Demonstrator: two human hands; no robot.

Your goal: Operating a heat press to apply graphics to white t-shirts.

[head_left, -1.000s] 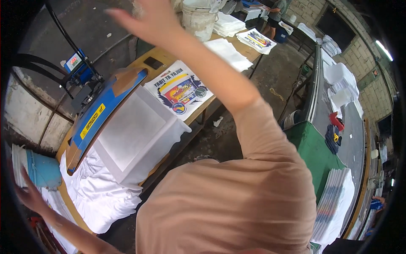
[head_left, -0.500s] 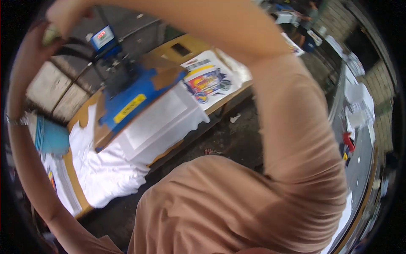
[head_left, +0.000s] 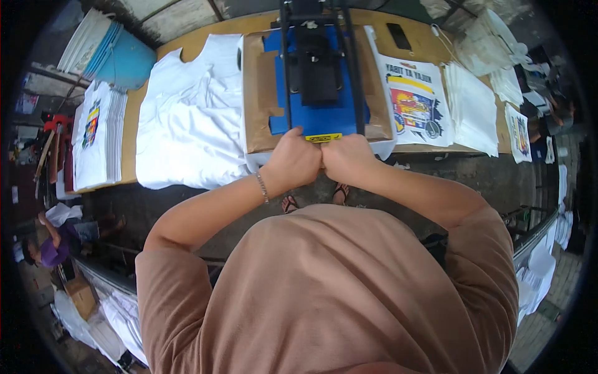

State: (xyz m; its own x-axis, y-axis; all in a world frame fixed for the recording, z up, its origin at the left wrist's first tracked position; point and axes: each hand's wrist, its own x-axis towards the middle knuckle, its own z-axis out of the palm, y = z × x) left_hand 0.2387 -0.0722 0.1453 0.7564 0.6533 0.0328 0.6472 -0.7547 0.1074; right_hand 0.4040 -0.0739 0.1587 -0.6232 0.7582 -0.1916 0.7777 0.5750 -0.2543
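Note:
In front of me stands a heat press with a blue top plate [head_left: 352,118] edged in brown covering. A yellow label [head_left: 321,138] is on its front edge. My left hand [head_left: 294,161], with a bracelet on the wrist, is closed around the press's lever handle. My right hand [head_left: 346,163] grips the same handle, its knuckles beside the left. The handle itself is mostly hidden by my fingers. White cloth shows at the lower edge beneath the plate. To the left a white sleeveless shirt [head_left: 193,118] lies spread, somewhat creased.
A printed sheet [head_left: 416,103] and a pile of white sheets [head_left: 471,109] lie right of the press, near a dark phone [head_left: 398,36]. At left are stacked printed shirts [head_left: 103,134] and a blue bucket [head_left: 128,62]. Another person [head_left: 59,240] is at far left.
My raised arms have come down, bringing my hands from high at the left to the front of the press. The lever is lowered, and the tilted view has levelled.

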